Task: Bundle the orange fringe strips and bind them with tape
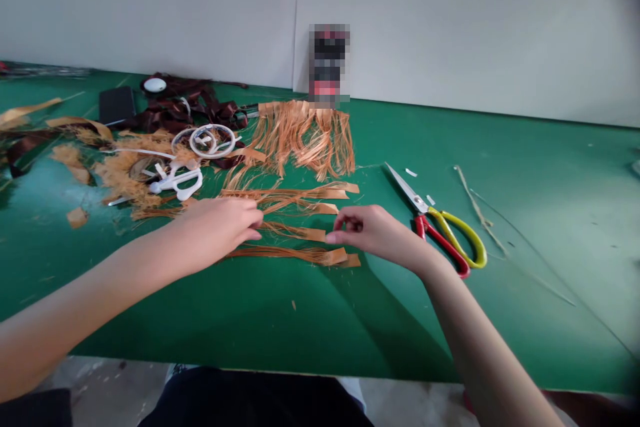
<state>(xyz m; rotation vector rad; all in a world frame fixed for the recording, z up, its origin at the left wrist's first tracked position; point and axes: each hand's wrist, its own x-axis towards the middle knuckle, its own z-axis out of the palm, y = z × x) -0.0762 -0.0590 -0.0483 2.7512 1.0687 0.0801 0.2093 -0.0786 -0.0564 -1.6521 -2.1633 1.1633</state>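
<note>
Several tan ribbon strips with frayed, fringed ends lie side by side on the green table (350,333). My right hand (377,237) has thumb and fingertips pinched at the flat end of one fringed ribbon strip (311,234). My left hand (225,223) is at the loose strands of this strip, its fingers curled together over them; the exact grip is partly hidden. Below my hands rests another fringed strip (305,254). Beyond them, one more strip (330,193) lies crosswise. To the right are scissors (420,205) with red and yellow handles, blades pointing away.
A pile of fringed ribbon (310,137) lies at the back. On the left are white-handled scissors (183,180), clear tape rolls (215,141), dark brown ribbon (210,107), a black box-like object (117,105) and frayed scraps (125,177). A pale wall (450,27) stands behind the table.
</note>
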